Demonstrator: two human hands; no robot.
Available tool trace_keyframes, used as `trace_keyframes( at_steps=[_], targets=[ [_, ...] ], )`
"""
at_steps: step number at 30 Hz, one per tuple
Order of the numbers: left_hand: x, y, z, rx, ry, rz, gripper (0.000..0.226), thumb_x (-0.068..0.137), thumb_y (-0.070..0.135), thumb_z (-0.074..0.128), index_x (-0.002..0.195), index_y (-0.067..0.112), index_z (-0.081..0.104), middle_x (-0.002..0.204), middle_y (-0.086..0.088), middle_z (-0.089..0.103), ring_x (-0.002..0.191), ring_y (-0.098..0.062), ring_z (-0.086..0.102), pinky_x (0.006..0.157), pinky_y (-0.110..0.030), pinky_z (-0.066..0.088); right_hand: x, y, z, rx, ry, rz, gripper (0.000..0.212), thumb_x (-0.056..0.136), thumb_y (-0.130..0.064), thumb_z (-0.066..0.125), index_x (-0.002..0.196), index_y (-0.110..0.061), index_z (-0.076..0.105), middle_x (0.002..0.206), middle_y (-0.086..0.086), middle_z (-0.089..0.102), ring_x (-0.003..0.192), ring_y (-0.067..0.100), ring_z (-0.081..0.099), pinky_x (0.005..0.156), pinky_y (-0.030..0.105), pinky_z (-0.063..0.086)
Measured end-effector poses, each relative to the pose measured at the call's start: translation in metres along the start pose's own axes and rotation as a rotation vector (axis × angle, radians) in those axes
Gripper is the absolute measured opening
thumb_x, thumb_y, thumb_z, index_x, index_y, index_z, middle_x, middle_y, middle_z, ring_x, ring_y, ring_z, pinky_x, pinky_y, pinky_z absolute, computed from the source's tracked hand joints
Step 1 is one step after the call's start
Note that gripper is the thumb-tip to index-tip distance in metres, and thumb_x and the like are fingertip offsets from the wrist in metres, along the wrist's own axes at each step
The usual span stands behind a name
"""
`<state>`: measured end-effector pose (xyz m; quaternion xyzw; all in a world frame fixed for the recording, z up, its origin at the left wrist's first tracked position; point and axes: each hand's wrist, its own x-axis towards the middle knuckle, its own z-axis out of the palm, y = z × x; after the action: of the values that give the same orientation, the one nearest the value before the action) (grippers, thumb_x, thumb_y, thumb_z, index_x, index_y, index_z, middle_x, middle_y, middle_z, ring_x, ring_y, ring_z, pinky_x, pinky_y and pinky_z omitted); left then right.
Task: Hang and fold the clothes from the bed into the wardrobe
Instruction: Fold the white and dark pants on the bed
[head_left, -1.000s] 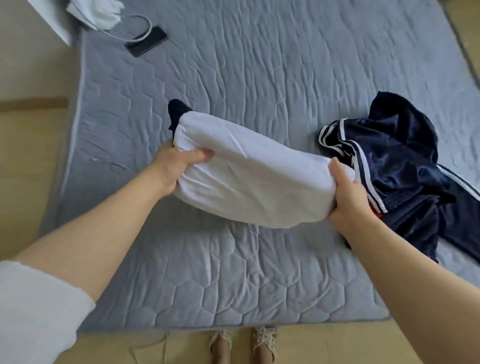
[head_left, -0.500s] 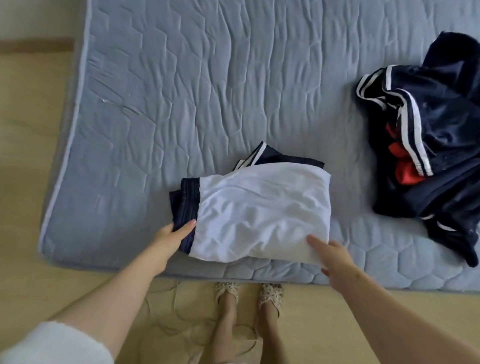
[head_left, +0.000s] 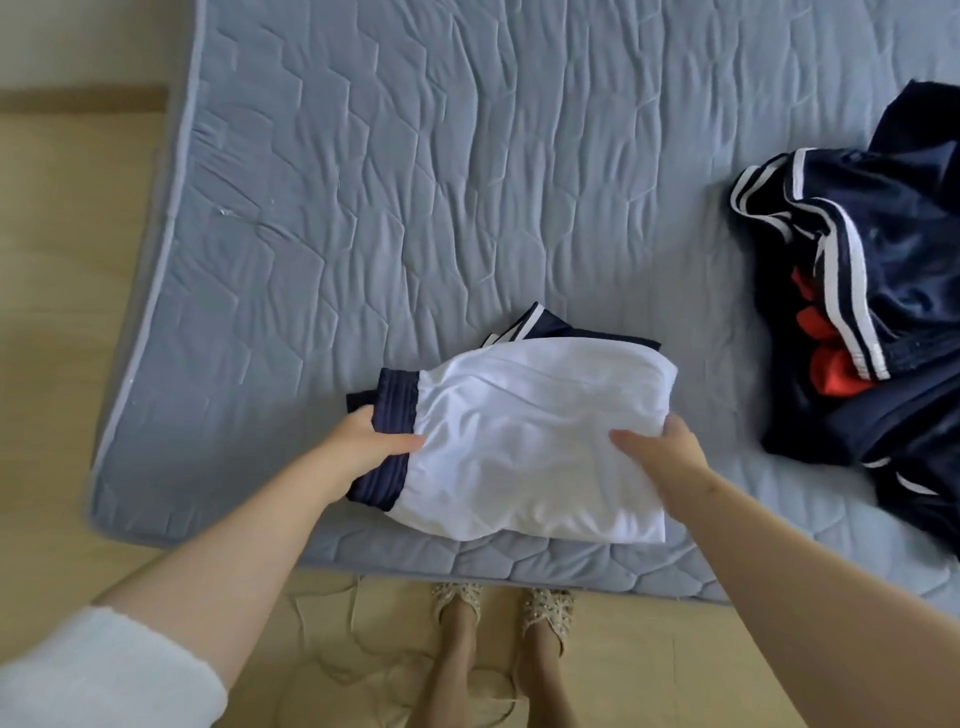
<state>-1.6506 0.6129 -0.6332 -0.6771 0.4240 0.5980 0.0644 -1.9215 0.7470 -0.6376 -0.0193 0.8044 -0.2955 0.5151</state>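
Note:
A folded white top with navy trim (head_left: 524, 431) lies near the front edge of the grey quilted bed (head_left: 395, 197). My left hand (head_left: 363, 447) grips its left end at the navy cuff, thumb on top of the cloth. My right hand (head_left: 660, 452) holds its right side, thumb lying on the white fabric and fingers tucked under the edge. At the right side of the bed sits a crumpled pile of navy clothes with white stripes and a red piece (head_left: 857, 291).
Wooden floor (head_left: 67, 291) runs along the left and front of the bed. My two feet in pale sandals (head_left: 504, 623) stand at the bed's front edge. A thin cord (head_left: 332, 660) lies on the floor beside them.
The white top went from being held up over the bed to lying folded near the front edge. Both hands then closed on its two ends.

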Motion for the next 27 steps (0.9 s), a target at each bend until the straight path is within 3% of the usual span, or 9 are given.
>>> trace_keyframes(
  at_steps=[3, 5, 9, 13, 16, 19, 22, 24, 27],
  targets=[
    [0.004, -0.007, 0.004, 0.131, 0.026, 0.053, 0.019, 0.081, 0.015, 0.070, 0.094, 0.024, 0.059, 0.093, 0.002, 0.060, 0.088, -0.018, 0.057, 0.076, -0.029, 0.048, 0.004, 0.006, 0.000, -0.144, -0.032, 0.071, 0.022, 0.083, -0.004, 0.061, 0.105, -0.004, 0.056, 0.098, 0.015, 0.062, 0.087, 0.032, 0.057, 0.081, 0.040, 0.048],
    [0.007, -0.009, 0.005, 0.097, 0.103, 0.127, 0.015, 0.085, 0.016, 0.065, 0.096, 0.024, 0.059, 0.089, 0.005, 0.060, 0.086, -0.017, 0.058, 0.076, -0.030, 0.048, 0.007, 0.006, -0.003, -0.374, 0.086, 0.049, 0.035, 0.082, -0.008, 0.057, 0.116, -0.004, 0.050, 0.106, 0.015, 0.056, 0.097, 0.035, 0.053, 0.088, 0.042, 0.046],
    [0.014, 0.003, 0.005, -0.072, 0.179, 0.244, 0.011, 0.082, 0.016, 0.070, 0.087, 0.021, 0.062, 0.082, 0.005, 0.063, 0.072, -0.009, 0.058, 0.062, -0.023, 0.046, 0.018, -0.012, 0.004, -0.847, 0.320, -0.340, 0.070, 0.080, -0.027, 0.061, 0.141, -0.024, 0.026, 0.148, 0.005, 0.027, 0.129, 0.031, 0.030, 0.104, 0.044, 0.026],
    [0.017, 0.005, 0.006, -0.064, 0.217, 0.352, 0.017, 0.080, 0.014, 0.071, 0.078, 0.028, 0.062, 0.074, 0.009, 0.064, 0.061, 0.003, 0.059, 0.056, -0.012, 0.047, 0.048, -0.042, 0.037, -1.040, 0.120, -0.584, 0.082, 0.081, -0.046, 0.063, 0.146, -0.030, 0.016, 0.156, -0.004, 0.010, 0.140, 0.026, 0.014, 0.111, 0.043, 0.016],
    [0.015, -0.006, 0.000, -0.129, 0.223, 0.333, 0.019, 0.079, 0.014, 0.072, 0.078, 0.031, 0.062, 0.068, 0.014, 0.066, 0.058, 0.007, 0.060, 0.052, -0.011, 0.047, 0.069, -0.058, 0.066, -1.035, -0.015, -0.517, 0.086, 0.080, -0.055, 0.059, 0.147, -0.031, 0.011, 0.151, -0.003, 0.029, 0.140, 0.028, 0.016, 0.110, 0.044, 0.015],
    [0.013, -0.017, -0.007, -0.220, 0.222, 0.274, 0.019, 0.078, 0.015, 0.072, 0.078, 0.032, 0.063, 0.068, 0.017, 0.068, 0.060, 0.003, 0.063, 0.058, -0.021, 0.047, 0.076, -0.058, 0.083, -1.124, -0.044, -0.512, 0.066, 0.082, -0.043, 0.055, 0.140, -0.032, 0.025, 0.118, 0.004, 0.058, 0.122, 0.025, 0.038, 0.098, 0.039, 0.021],
    [0.009, -0.022, -0.009, -0.236, 0.186, 0.250, 0.024, 0.078, 0.015, 0.072, 0.077, 0.038, 0.066, 0.073, 0.018, 0.069, 0.065, 0.003, 0.065, 0.062, -0.023, 0.047, 0.065, -0.050, 0.086, -1.283, -0.052, -0.565, 0.014, 0.086, -0.032, 0.043, 0.093, -0.030, 0.055, 0.085, -0.005, 0.055, 0.107, 0.025, 0.046, 0.089, 0.037, 0.023],
    [0.006, -0.024, -0.009, -0.246, 0.162, 0.249, 0.029, 0.079, 0.015, 0.072, 0.074, 0.043, 0.068, 0.076, 0.017, 0.070, 0.068, 0.001, 0.066, 0.064, -0.025, 0.047, 0.063, -0.042, 0.083, -1.344, -0.027, -0.624, 0.018, 0.089, -0.033, 0.044, 0.089, -0.029, 0.061, 0.095, -0.002, 0.054, 0.107, 0.026, 0.041, 0.089, 0.037, 0.023],
    [0.002, -0.022, -0.009, -0.271, 0.150, 0.245, 0.030, 0.079, 0.015, 0.070, 0.075, 0.045, 0.068, 0.078, 0.015, 0.071, 0.071, -0.004, 0.067, 0.067, -0.027, 0.048, 0.069, -0.043, 0.078, -1.252, 0.073, -0.739, 0.025, 0.092, -0.032, 0.047, 0.110, -0.030, 0.063, 0.141, 0.003, 0.036, 0.126, 0.028, 0.026, 0.099, 0.037, 0.014]
  ],
)
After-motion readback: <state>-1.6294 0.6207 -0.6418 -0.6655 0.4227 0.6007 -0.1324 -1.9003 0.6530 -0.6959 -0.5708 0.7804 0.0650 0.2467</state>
